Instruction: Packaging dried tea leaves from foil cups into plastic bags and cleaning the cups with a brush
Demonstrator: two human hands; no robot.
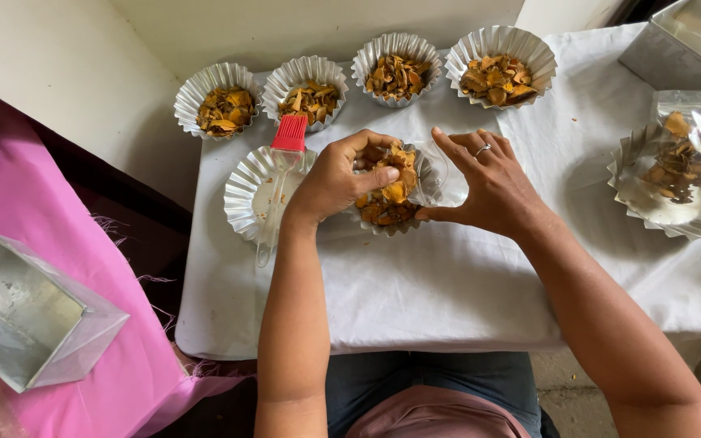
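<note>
White cloth covers a small table where a seated person works with both bare hands over a fluted foil cup heaped with orange-brown dried chips, set near the middle of the table. Their left hand is curled over the cup's left rim, fingers closed on the chips on top. Their right hand, wearing a ring, rests at the cup's right side with fingers loosely spread, thumb and forefinger touching a clear plastic piece by the rim. Just left lies another foil cup holding a red-headed silicone brush. Four filled foil cups line the far edge. Clear bags of chips sit at the right on stacked foil cups.
</note>
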